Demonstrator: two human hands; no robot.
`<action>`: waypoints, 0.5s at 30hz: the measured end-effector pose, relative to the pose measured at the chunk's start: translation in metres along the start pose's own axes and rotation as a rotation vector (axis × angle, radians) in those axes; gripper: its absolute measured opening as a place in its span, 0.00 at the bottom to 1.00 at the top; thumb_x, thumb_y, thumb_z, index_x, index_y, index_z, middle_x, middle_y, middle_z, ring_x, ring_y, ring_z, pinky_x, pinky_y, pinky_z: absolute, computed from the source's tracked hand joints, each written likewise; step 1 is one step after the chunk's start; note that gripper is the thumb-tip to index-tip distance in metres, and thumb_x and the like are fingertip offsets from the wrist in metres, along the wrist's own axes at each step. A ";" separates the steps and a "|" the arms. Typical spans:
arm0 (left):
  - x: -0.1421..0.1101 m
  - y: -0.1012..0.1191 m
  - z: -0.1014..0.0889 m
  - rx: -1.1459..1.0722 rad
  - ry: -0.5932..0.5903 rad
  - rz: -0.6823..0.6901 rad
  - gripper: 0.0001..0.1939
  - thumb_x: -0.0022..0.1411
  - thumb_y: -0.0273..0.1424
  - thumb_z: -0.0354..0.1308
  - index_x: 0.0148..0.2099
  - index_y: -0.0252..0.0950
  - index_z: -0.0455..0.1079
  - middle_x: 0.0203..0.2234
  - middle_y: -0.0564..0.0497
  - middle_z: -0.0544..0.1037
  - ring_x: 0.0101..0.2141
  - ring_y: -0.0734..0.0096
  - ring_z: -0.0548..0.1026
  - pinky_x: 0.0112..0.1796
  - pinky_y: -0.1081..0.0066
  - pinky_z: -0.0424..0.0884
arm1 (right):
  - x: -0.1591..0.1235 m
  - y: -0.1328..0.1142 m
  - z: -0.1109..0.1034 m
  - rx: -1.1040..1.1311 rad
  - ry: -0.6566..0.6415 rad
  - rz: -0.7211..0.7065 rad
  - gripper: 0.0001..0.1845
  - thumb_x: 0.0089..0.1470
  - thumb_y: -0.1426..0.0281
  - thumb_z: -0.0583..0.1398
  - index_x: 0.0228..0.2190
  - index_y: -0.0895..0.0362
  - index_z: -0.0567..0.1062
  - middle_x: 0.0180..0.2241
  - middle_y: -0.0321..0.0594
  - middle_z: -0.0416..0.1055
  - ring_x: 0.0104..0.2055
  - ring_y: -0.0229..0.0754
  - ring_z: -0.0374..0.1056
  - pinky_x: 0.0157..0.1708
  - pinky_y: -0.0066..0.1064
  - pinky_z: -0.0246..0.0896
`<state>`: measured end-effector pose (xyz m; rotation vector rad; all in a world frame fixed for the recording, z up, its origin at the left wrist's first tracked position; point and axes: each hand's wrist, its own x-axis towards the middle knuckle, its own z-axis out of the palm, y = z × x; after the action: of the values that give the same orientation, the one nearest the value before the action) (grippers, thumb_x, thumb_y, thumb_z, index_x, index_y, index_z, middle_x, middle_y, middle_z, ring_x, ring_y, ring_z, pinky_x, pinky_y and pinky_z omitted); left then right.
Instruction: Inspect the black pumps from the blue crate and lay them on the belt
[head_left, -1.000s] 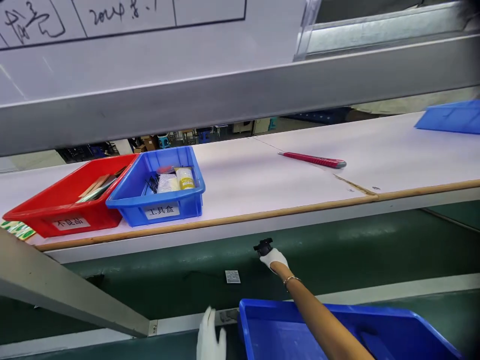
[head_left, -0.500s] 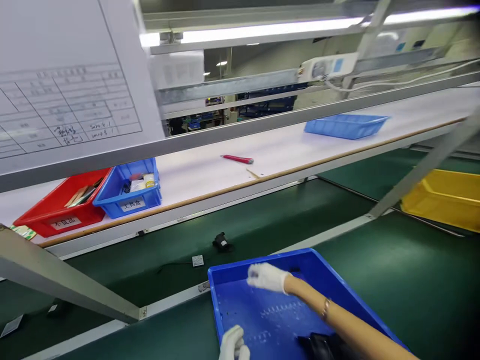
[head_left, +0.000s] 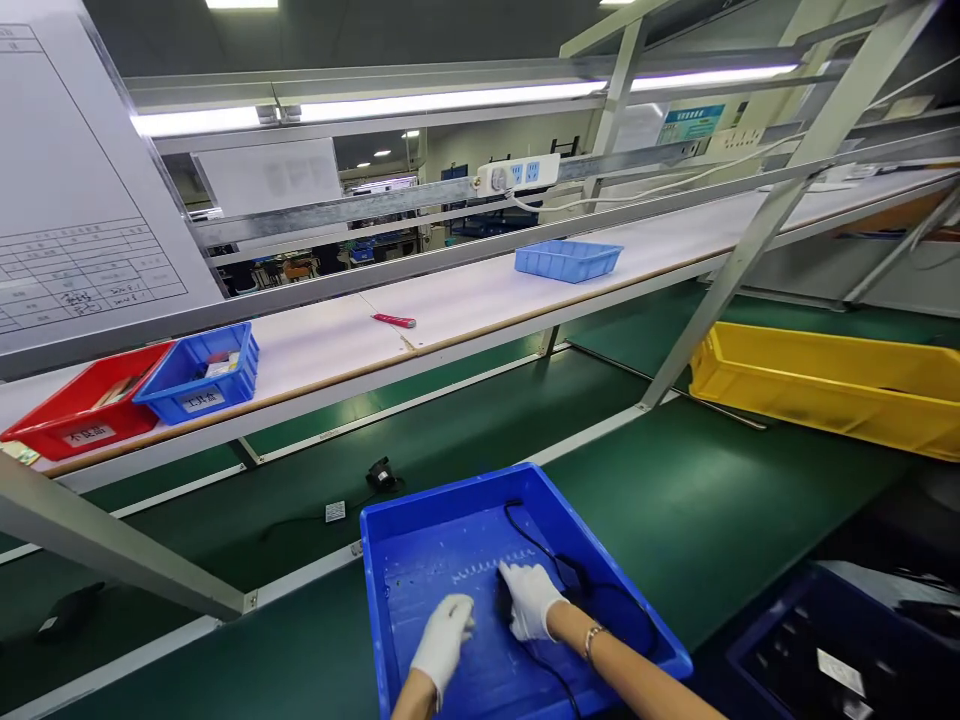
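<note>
My right hand (head_left: 531,600), in a white glove, grips a dark corded device (head_left: 504,598) over the floor of a large blue bin (head_left: 390,650). The fingers cover most of the device, so its exact kind is hidden. A black cable (head_left: 541,548) loops across the bin beyond the hand, with a small black block on it by the knuckles. My left hand (head_left: 442,640), also white-gloved, is over the bin's left part with fingers loosely bent and apart from the device. Nothing shows in it.
Green belts run beneath a white shelf (head_left: 465,310). On the shelf are a red bin (head_left: 45,430), a small blue bin (head_left: 196,378), a red cutter (head_left: 394,320) and a light-blue tray (head_left: 566,262). A yellow bin (head_left: 825,390) stands right. Slanted metal posts (head_left: 720,280) flank the belt.
The view has swung right and shows more of the yellow bin. My right hand has come down and closed on the dark device. My left hand has moved further into the blue bin.
</note>
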<state>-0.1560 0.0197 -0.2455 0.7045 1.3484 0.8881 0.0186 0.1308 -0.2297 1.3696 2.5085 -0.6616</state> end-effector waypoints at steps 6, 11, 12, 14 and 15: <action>0.003 0.020 0.030 -0.290 -0.272 -0.087 0.42 0.59 0.65 0.53 0.58 0.36 0.71 0.50 0.39 0.79 0.50 0.51 0.78 0.55 0.50 0.69 | -0.044 -0.008 -0.060 0.115 0.095 -0.269 0.50 0.46 0.62 0.71 0.67 0.55 0.62 0.60 0.51 0.70 0.59 0.60 0.68 0.61 0.51 0.59; -0.031 0.011 0.082 -0.485 -0.479 -0.200 0.47 0.52 0.70 0.55 0.54 0.34 0.75 0.37 0.42 0.83 0.30 0.58 0.80 0.35 0.60 0.74 | -0.126 0.000 -0.092 0.298 0.122 -0.405 0.59 0.31 0.60 0.74 0.66 0.51 0.66 0.60 0.47 0.71 0.60 0.61 0.67 0.63 0.46 0.59; -0.040 0.009 0.095 -0.535 -0.500 -0.221 0.46 0.53 0.70 0.54 0.51 0.33 0.76 0.33 0.43 0.83 0.27 0.61 0.78 0.32 0.63 0.72 | -0.141 0.005 -0.091 0.424 0.140 -0.363 0.58 0.33 0.58 0.73 0.66 0.52 0.66 0.62 0.50 0.69 0.63 0.62 0.65 0.65 0.48 0.57; -0.058 0.010 0.119 -0.667 -0.554 -0.255 0.44 0.57 0.70 0.50 0.45 0.32 0.78 0.27 0.45 0.81 0.23 0.64 0.75 0.30 0.66 0.69 | -0.165 0.012 -0.082 0.798 0.209 -0.213 0.48 0.45 0.50 0.67 0.65 0.54 0.68 0.63 0.52 0.68 0.66 0.60 0.62 0.67 0.50 0.54; -0.069 0.016 0.131 -0.750 -0.582 -0.271 0.44 0.58 0.69 0.48 0.45 0.32 0.78 0.26 0.45 0.81 0.22 0.64 0.75 0.30 0.66 0.68 | -0.176 0.015 -0.076 0.995 0.251 -0.130 0.42 0.52 0.47 0.62 0.63 0.53 0.70 0.61 0.52 0.70 0.65 0.59 0.64 0.67 0.51 0.55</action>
<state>-0.0285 -0.0225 -0.1818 0.1549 0.5033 0.8023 0.1301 0.0430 -0.0997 1.6038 2.5306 -2.0670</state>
